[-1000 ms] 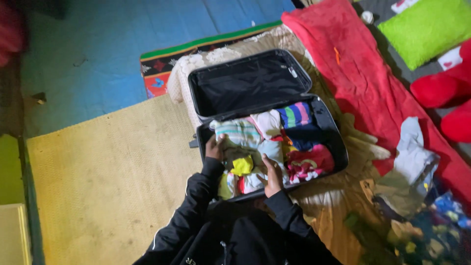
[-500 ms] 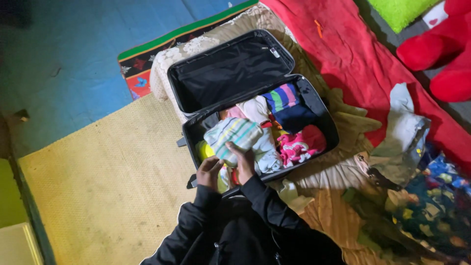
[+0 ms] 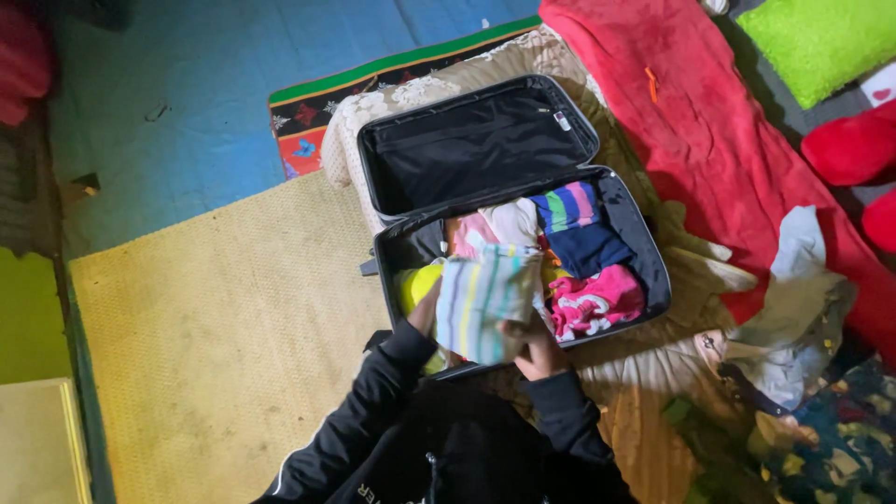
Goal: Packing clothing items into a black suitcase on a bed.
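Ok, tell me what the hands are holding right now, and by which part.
Both hands hold one striped folded cloth above the open suitcase: left hand on its left edge, right hand under its lower right corner.

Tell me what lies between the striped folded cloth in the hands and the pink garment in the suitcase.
Nothing distinct: in the head view the striped folded cloth nearly meets the pink garment, with only a sliver of pale clothing showing between.

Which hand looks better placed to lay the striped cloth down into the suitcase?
Probably the right hand: it grips the striped cloth from below at its near edge, above the suitcase. The left hand is mostly hidden behind it.
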